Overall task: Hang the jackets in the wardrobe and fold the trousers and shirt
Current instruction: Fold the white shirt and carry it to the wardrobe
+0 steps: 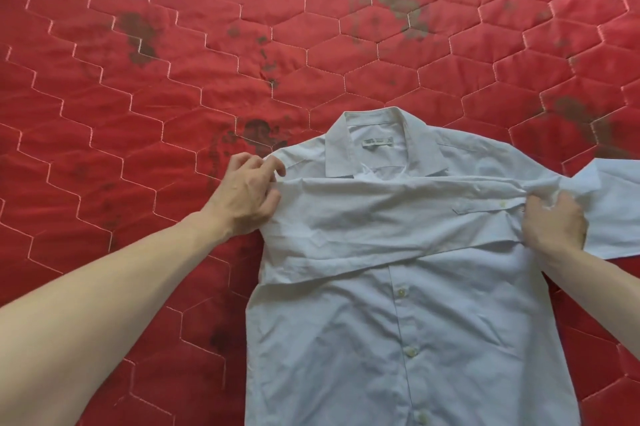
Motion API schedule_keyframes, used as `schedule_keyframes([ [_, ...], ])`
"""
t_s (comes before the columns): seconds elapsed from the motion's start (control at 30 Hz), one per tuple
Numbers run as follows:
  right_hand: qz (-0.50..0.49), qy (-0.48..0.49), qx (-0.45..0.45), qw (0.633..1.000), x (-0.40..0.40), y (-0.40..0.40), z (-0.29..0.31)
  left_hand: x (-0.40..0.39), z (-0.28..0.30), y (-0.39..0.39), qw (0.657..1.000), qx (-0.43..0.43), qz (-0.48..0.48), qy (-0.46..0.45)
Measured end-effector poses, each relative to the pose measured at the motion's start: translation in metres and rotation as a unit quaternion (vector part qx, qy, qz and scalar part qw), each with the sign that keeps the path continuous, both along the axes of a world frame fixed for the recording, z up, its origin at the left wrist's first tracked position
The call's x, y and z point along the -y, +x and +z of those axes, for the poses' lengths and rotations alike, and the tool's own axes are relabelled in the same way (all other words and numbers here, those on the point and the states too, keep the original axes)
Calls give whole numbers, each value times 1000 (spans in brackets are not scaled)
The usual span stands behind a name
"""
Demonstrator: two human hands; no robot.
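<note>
Pale blue cotton button-up shirt (398, 287) lies face up on red quilted mattress (138, 79), collar (381, 141) toward far edge, hem toward near edge & out of shot. One sleeve (381, 217) is folded across the chest, its long axis running side to side betw. both hands. Left hand (242, 193) pinches cloth at the shoulder on the left-edge side; right hand (550, 221) bunches cloth where the band meets the other sleeve (616, 210), which sticks out toward the right edge. That loose sleeve sits just beside the right grip, so right hand looks best placed to fold it inward next. No jackets or trousers in view.
</note>
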State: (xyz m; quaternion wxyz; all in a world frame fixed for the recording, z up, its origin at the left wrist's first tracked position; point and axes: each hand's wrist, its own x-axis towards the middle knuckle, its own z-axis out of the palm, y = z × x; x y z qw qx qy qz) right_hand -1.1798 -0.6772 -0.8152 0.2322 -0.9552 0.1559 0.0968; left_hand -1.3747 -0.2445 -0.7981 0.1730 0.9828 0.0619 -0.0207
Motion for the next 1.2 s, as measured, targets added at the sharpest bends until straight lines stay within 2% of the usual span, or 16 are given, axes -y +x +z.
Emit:
schedule_keyframes([
  [0.1, 13, 2, -4, 1000, 0, 2, 3, -5, 1, 2, 995, -71, -65, -20],
  [0.17, 15, 8, 1, 1000, 2, 3, 5, -16, 2, 6, 988, -137, -62, 20],
  [0.23, 24, 12, 22, 999, 5, 2, 6, -32, 4, 10, 984, -157, -52, 72],
  [0.4, 36, -16, 57, 998, 9, -6, 5, -53, 5, 16, 984, -96, -19, 151],
  [0.57, 103, -1, 36, 994, 4, -6, 1, -56, -4, 7, 970, -142, 78, 183],
  [0.67, 109, -1, 23, 994, 1, -2, -1, -46, -13, 0, 970, -111, 142, 164],
  [0.73, 99, -4, 25, 995, -1, -1, -4, -42, -17, -5, 974, -89, 132, 161],
  [0.83, 106, 13, 52, 993, -4, 2, -6, -48, -21, -13, 972, -102, 102, 186],
  [0.93, 134, -25, 78, 988, -9, 5, -9, -56, -27, -16, 963, -114, 162, 181],
  [1.0, 127, -68, 109, 984, -15, 4, -12, -49, -31, -17, 960, -91, 221, 148],
  [1.07, 163, -73, 176, 968, -26, -2, -13, -30, -31, -19, 953, -25, 279, 112],
  [1.1, 217, -65, 204, 952, -34, -7, -14, -17, -30, -20, 950, 14, 296, 100],
  [1.2, 446, -33, 225, 866, -70, -28, -18, 38, -36, -29, 969, 61, 231, 59],
])
